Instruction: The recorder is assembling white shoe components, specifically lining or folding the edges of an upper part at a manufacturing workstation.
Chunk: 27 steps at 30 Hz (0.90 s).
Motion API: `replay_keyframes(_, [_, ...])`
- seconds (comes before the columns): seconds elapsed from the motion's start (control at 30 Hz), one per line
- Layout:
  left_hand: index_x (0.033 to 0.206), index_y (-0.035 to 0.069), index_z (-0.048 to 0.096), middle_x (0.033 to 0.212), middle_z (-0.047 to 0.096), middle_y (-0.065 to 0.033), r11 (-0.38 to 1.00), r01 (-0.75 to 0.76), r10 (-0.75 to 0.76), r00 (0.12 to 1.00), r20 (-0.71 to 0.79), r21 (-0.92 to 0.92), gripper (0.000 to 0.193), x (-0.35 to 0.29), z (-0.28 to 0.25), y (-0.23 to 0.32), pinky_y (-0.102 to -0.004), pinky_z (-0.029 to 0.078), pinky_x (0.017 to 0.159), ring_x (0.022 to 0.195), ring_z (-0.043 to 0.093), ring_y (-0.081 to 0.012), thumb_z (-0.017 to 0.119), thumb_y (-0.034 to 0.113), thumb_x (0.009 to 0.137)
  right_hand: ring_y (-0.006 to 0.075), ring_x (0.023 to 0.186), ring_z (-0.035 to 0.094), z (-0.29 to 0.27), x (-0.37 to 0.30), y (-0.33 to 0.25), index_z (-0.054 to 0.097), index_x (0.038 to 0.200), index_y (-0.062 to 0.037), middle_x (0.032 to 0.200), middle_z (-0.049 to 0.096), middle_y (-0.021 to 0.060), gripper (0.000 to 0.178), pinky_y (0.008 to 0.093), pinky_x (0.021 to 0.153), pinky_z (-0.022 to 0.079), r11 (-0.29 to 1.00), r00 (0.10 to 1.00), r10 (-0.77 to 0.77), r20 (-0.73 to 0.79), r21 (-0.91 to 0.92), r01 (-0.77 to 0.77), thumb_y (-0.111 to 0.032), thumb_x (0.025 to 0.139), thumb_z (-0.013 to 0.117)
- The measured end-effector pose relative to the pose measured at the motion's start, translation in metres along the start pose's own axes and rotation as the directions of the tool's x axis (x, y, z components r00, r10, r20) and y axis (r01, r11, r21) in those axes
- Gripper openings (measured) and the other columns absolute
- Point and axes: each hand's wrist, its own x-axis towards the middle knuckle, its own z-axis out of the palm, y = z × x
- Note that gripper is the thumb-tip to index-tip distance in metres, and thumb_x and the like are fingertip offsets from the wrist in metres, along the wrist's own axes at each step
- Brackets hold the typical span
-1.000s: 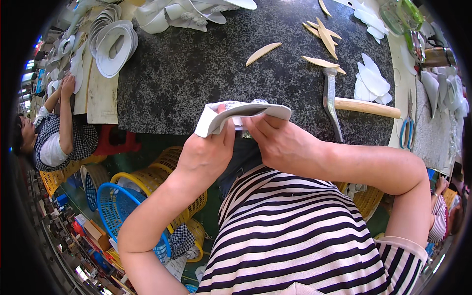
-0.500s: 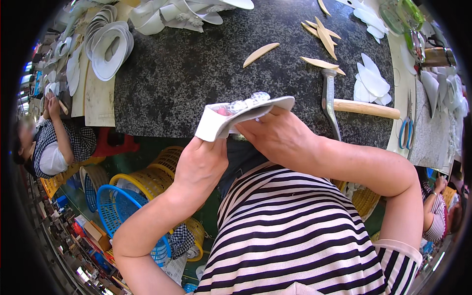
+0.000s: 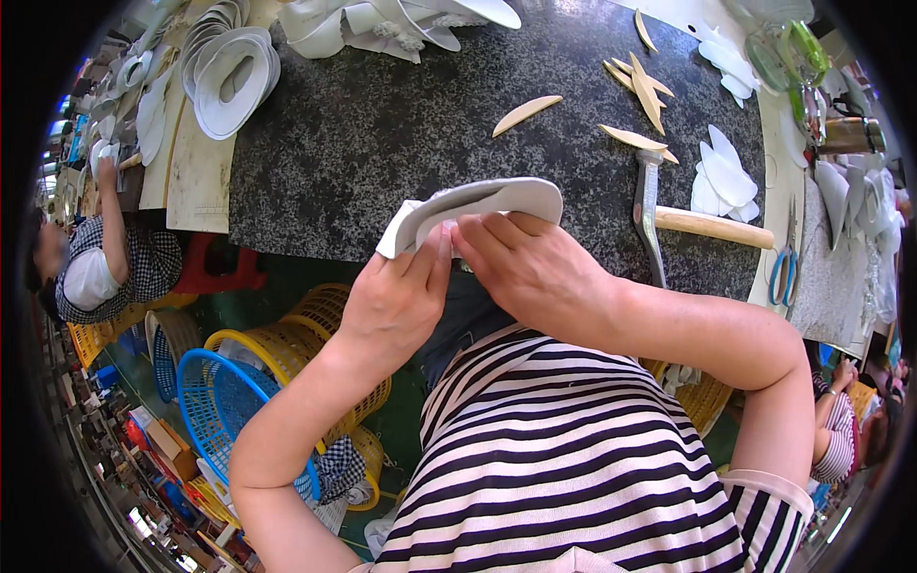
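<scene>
Now that the white piece (image 3: 492, 199) has tilted, baring more hollow, I see left hand (image 3: 390, 307) and right hand (image 3: 537, 263) pinching its near edge over the dark board (image 3: 382, 129), presumably easing inside access

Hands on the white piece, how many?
2: left hand at the white piece's left end, right hand along its near edge, further right. No others show there; some fingers are hidden.
</scene>
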Motion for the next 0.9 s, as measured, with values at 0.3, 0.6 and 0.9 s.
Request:
replay_keyframes(0.3, [0.114, -0.005, 0.071, 0.122, 0.068, -0.0131, 1.0, 0.003, -0.003, 0.993, -0.116, 0.003, 0.037, -0.008, 0.008, 0.002, -0.036, 0.059, 0.086, 0.117, 0.066, -0.0256, 0.061, 0.009, 0.082, 0.0231, 0.096, 0.059, 0.0, 0.007, 0.002, 0.076, 0.089, -0.0005, 0.099, 0.066, 0.0095, 0.024, 0.0346, 0.087, 0.045, 0.997, 0.998, -0.039, -0.039, 0.058, 0.041, -0.018, 0.077, 0.064])
replay_keyframes(0.6, [0.119, -0.001, 0.072, 0.121, 0.071, -0.0114, 0.957, -0.05, 0.085, 0.99, -0.113, 0.286, 0.039, 0.006, 0.007, 0.008, -0.0382, 0.036, 0.117, 0.118, 0.065, -0.0217, 0.057, 0.017, 0.089, 0.0222, 0.097, 0.059, -0.033, -0.004, 0.048, 0.072, 0.086, 0.003, 0.099, 0.064, 0.0108, 0.029, 0.0328, 0.09, 0.047, 0.95, 0.964, -0.237, 0.12, -0.177, 0.255, -0.017, 0.067, 0.065])
replay_keyframes(0.9, [0.118, 0.001, 0.071, 0.121, 0.069, -0.0234, 0.983, -0.04, 0.061, 0.991, -0.119, 0.179, 0.035, 0.012, 0.023, 0.013, -0.0409, 0.046, 0.112, 0.117, 0.066, -0.0312, 0.056, 0.014, 0.088, 0.0258, 0.121, 0.054, -0.014, 0.0, 0.021, 0.079, 0.108, -0.0049, 0.116, 0.067, 0.0078, 0.035, 0.0458, 0.109, 0.034, 0.881, 0.922, -0.156, 0.354, -0.373, 0.292, -0.026, 0.087, 0.06])
